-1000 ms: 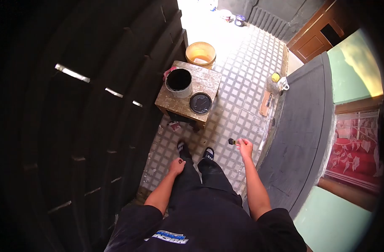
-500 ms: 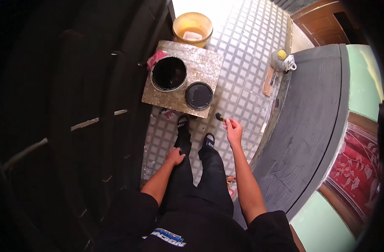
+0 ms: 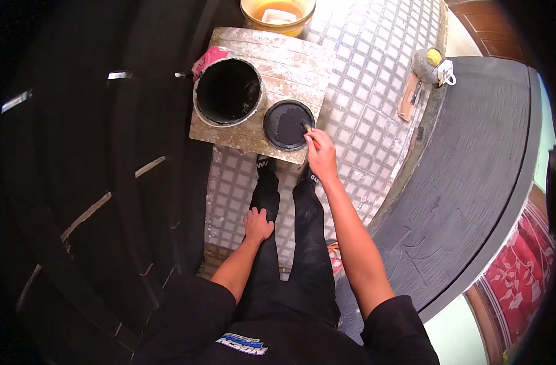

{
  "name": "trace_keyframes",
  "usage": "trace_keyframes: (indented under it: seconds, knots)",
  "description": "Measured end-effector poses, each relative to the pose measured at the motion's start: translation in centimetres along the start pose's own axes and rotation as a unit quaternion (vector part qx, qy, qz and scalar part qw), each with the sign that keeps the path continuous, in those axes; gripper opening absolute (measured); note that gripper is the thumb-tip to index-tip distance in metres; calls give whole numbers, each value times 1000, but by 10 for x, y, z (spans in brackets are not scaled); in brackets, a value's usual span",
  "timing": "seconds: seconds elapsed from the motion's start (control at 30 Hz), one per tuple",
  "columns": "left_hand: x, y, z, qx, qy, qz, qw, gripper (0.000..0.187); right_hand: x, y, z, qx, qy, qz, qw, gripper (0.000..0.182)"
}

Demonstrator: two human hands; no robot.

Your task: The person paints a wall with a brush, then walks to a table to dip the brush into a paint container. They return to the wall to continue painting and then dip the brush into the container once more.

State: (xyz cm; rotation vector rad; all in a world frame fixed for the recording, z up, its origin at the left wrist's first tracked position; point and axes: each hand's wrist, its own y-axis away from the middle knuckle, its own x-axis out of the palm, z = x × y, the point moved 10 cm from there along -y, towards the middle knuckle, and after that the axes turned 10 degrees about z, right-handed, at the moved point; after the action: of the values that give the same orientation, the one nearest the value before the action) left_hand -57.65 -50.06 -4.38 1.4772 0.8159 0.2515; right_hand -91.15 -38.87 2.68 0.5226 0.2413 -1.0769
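My right hand point(image 3: 322, 153) pinches the handle of a paintbrush point(image 3: 308, 128). Its bristles reach the right side of a shallow round dish point(image 3: 266, 131) of black paint; the dark-on-dark overlap makes exact contact hard to see. To the left of the dish stands a larger bucket point(image 3: 258, 109), black inside, with a paint-smeared rim. Both are on a small paint-spattered wooden table point(image 3: 284, 64). My left hand point(image 3: 259, 225) lies on my left leg near the knee, fingers spread, holding nothing.
A yellow bucket point(image 3: 296, 28) of cloudy liquid stands behind the table. Pink cloth or plastic point(image 3: 208, 59) sits by the black bucket. A grey ledge point(image 3: 454, 188) curves along the right, with a jar-like container point(image 3: 425, 66) by it. Dark slatted panelling point(image 3: 89, 164) rises left.
My right hand has moved the paintbrush forward and left, from above the floor to the paint dish. My left hand stays on my leg. The view has come closer to the table.
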Motion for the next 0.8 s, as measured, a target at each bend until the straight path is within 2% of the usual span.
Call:
trace_keyframes:
  seconds: [0.03,0.17,0.3,0.37,0.43,0.67,0.73,0.77,0.8]
  knots:
    - [2,0,-2,-7,-14,-7,1000,44,3,-5,5,-36,26,4,999,13]
    - [13,2,-7,-25,7,-10,1000,42,18,-13,-5,-67,80,13,995,14]
    - [21,-1,-10,-51,11,7,999,41,34,-1,-13,-61,100,13,993,13]
    - [21,0,-13,-57,13,13,998,41,47,5,-19,-56,87,42,994,12]
    - [23,1,-14,-53,13,23,998,49,50,8,-16,-58,81,47,994,12]
    - [34,0,-11,-65,25,22,997,47,63,5,-11,-53,7,102,993,14]
    - [34,1,-9,-65,39,21,997,45,77,1,-48,118,-179,117,970,16]
    - [34,2,-7,-66,39,21,997,45,76,-5,-53,131,-229,99,959,18]
    - [34,3,-7,-62,49,13,997,44,67,-10,-59,134,-188,66,971,18]
